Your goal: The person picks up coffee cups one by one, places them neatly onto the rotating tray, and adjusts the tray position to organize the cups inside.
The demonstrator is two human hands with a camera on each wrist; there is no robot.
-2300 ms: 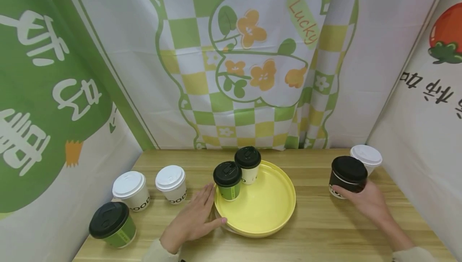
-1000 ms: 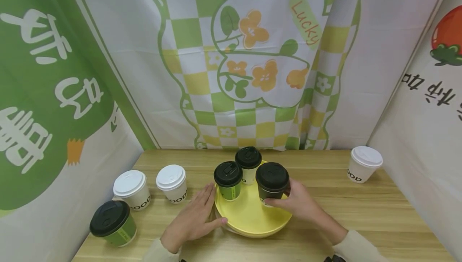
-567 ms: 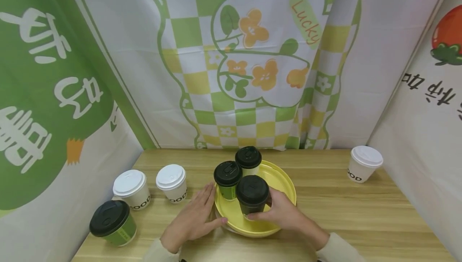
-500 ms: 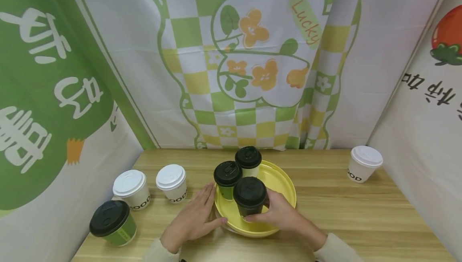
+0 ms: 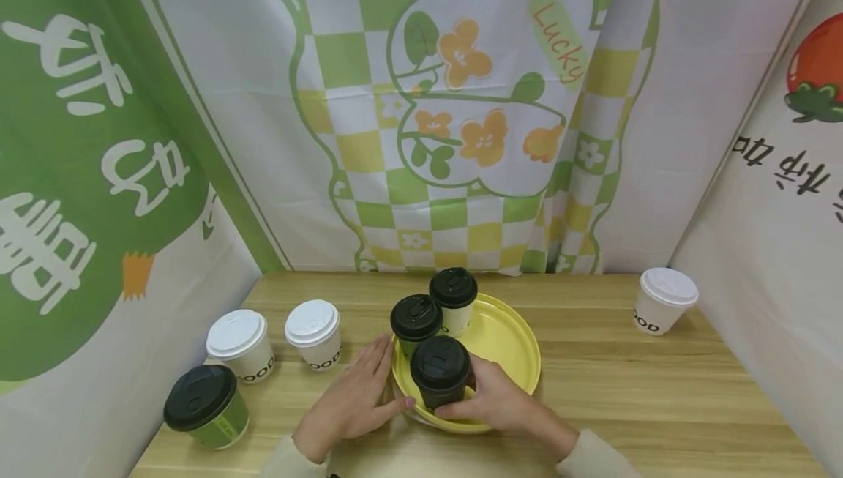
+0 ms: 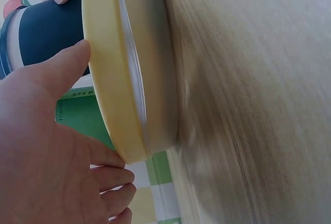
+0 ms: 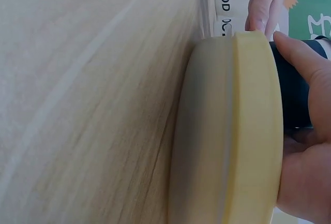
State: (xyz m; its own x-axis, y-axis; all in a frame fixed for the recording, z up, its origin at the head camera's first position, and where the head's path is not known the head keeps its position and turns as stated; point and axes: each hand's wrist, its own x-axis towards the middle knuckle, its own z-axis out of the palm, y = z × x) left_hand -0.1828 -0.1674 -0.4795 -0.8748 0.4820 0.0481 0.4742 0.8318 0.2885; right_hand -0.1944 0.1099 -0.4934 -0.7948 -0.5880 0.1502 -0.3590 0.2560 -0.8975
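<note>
My right hand [image 5: 495,396] grips a black-lidded dark paper coffee cup [image 5: 440,364], thumb on the near side, at the front left of a round yellow tray [image 5: 510,353]. The cup stands upright, and in the right wrist view its dark side [image 7: 292,92] shows just past the tray wall. My left hand [image 5: 356,399] rests with extended fingers against the tray's left rim; in the left wrist view its thumb and fingertips touch the yellow wall [image 6: 111,69]. Behind the held cup, a green cup [image 5: 416,318] and a cream cup [image 5: 457,317], both black-lidded, stand on the tray.
Left of the tray are two white-lidded cups [image 5: 312,335] [image 5: 238,346] and a larger green cup with a black lid [image 5: 207,406]. One more white-lidded cup [image 5: 664,301] stands at the far right of the wooden table [image 5: 632,397]. Printed curtains [image 5: 461,134] hang behind.
My right hand has carried the dark cup from the table's right side over to the tray, then leftward and nearer along it to the front left. My left hand has stayed at the rim.
</note>
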